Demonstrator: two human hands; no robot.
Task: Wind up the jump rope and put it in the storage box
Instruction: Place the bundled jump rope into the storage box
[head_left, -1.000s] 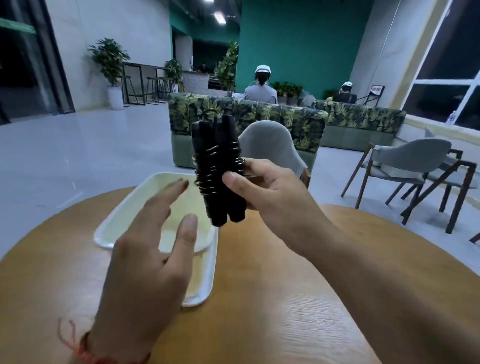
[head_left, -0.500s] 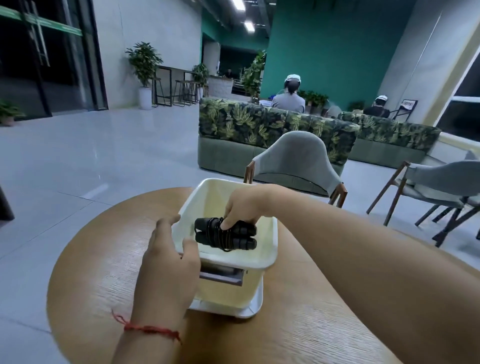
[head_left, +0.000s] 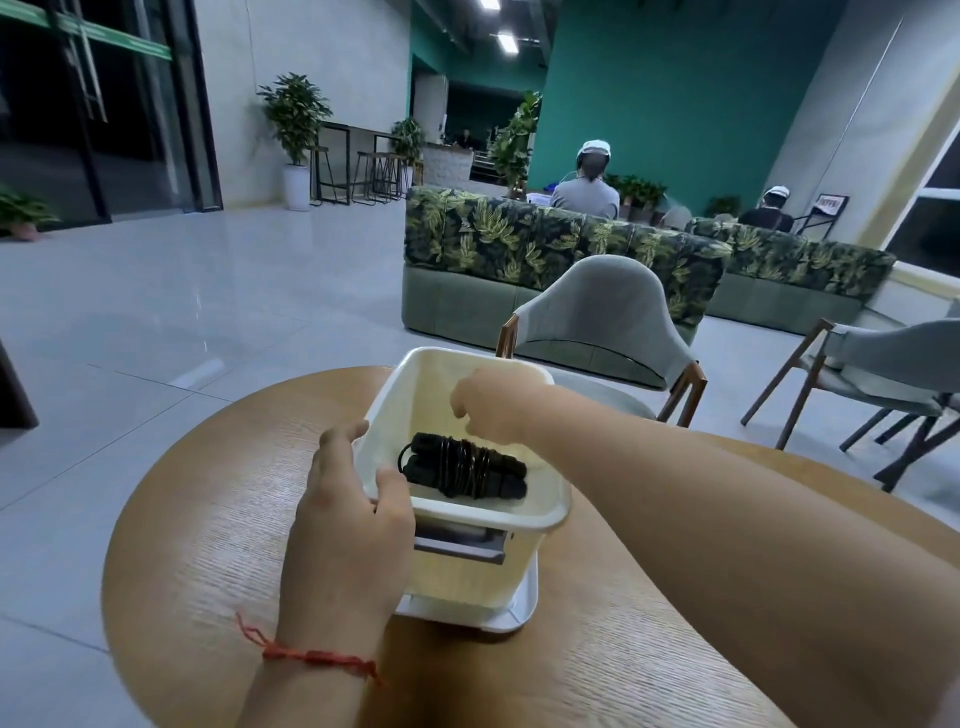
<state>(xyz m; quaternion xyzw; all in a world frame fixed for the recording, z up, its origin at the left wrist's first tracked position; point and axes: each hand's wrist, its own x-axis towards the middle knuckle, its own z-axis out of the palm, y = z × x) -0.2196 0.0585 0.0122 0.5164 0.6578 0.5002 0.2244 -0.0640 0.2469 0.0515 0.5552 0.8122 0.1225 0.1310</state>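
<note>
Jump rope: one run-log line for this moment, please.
jump rope: wound, in storage box | left hand: on box rim | right hand: above rope, empty

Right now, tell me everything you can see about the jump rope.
The jump rope is a black bundle: two dark handles lying side by side, roughly level, with thin cord wound many times around their middle and a small loop sticking out at its left end. It lies inside the white storage box, near the front wall. The right hand hovers just above it, seemingly not gripping it; any contact is unclear. The left hand holds the box's near left corner, not the rope.
</note>
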